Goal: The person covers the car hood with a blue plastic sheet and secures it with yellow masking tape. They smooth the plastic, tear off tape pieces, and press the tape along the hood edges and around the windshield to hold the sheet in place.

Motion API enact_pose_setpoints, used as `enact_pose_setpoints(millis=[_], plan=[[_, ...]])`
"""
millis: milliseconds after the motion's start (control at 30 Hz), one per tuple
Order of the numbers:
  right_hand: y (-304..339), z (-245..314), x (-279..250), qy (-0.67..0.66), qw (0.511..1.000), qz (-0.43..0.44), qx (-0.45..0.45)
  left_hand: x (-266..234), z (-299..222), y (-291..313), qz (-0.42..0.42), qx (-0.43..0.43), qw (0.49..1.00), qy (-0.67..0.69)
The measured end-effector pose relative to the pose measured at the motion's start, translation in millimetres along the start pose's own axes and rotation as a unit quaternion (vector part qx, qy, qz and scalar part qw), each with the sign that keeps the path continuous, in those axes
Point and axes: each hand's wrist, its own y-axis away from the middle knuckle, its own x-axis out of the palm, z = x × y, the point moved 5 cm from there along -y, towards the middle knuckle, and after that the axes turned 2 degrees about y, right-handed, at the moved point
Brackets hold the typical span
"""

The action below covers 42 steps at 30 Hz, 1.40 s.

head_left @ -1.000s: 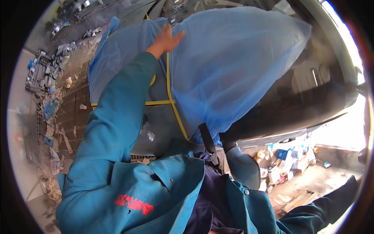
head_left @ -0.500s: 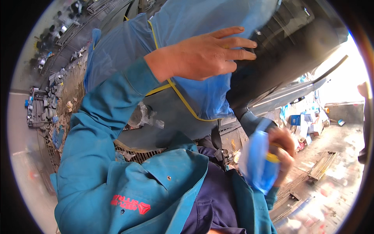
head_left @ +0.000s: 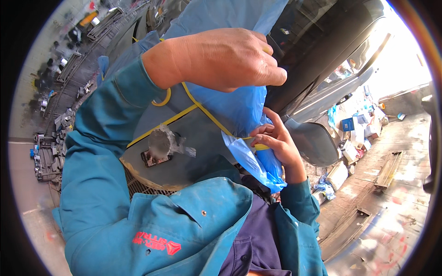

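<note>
Blue masking film (head_left: 221, 103) edged with yellow tape covers part of a grey vehicle panel (head_left: 202, 142). Over the film is my left hand (head_left: 221, 60), its fingers curled closed at the film's edge beside dark glass; the fingertips are partly hidden. My right hand (head_left: 283, 142), lower down, grips a roll of blue masking film (head_left: 269, 161) with a yellow tape band. A loose end of film hangs from it. Just right of that hand is a dark side mirror (head_left: 315, 142). A curved yellow strip (head_left: 162, 97) shows below my left wrist.
A round object wrapped in clear plastic (head_left: 161, 140) and a dark flat rectangular item (head_left: 155, 158) lie on the grey panel. Boxes and litter (head_left: 361, 124) and metal channels (head_left: 345, 232) cover the floor at right. Metal parts (head_left: 48, 156) stand at far left.
My left hand has curled its stretched fingers and shifted slightly left. The right hand has brought the film roll left and up to the edge of the masked panel.
</note>
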Motion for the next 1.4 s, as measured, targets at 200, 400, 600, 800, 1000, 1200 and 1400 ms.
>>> enact_pose_setpoints(millis=[200,400,600,800,1000,1200,1400], plan=[[-25.9,-12.1,15.3,0.131,0.987,0.032,0.092,-23.8,15.8,6.8,0.025,0.012,0.999,-0.022],[-7.6,11.7,6.4,0.095,0.993,-0.019,0.061,-53.4,68.0,31.5,0.184,-0.094,0.978,-0.036],[25.8,37.2,-10.8,0.02,0.997,-0.074,0.007,-74.5,92.0,42.5,0.175,-0.149,0.972,-0.052],[37.8,35.9,-13.2,-0.034,0.989,-0.141,-0.006,-95.1,115.9,36.3,0.099,-0.157,0.98,-0.067],[52.7,56.3,-32.9,-0.048,0.975,-0.204,-0.076,-111.1,139.7,36.2,0.072,-0.181,0.973,-0.12],[60.4,80.9,-41.0,0.061,0.965,-0.24,-0.081,-130.7,148.4,31.9,0.009,-0.243,0.965,-0.1],[27.1,73.3,-17.7,0.121,0.983,-0.138,-0.003,-133.5,128.0,14.8,-0.072,-0.071,0.99,-0.102]])
